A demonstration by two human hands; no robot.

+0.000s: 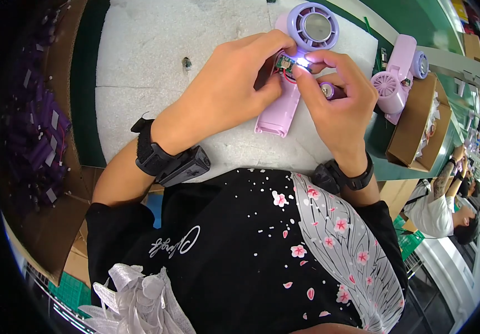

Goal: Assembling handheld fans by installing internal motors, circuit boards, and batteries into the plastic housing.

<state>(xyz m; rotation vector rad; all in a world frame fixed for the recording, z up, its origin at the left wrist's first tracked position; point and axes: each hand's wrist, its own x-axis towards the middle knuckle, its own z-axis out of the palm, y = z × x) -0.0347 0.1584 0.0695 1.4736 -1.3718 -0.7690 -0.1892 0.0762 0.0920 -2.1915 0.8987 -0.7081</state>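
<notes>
A handheld fan lies on the white foam board (140,61), its round lavender head (312,26) at the far end and its pink handle shell (278,114) pointing toward me. A small green circuit board (285,63) with red wires sits over the upper handle, and a bright white light glows at its right end. My left hand (231,83) is closed, thumb and fingertips on the board's left side. From the right, my right hand (337,92) pinches the board's right end near the light. A purple battery cell (332,91) rests in its curled fingers.
At left, a deep cardboard box (76,55) holds several purple battery packs (45,128). On the green table at right lie more pink fans (390,83) beside an open cardboard box (421,125) with parts. Another person (446,206) sits farther right.
</notes>
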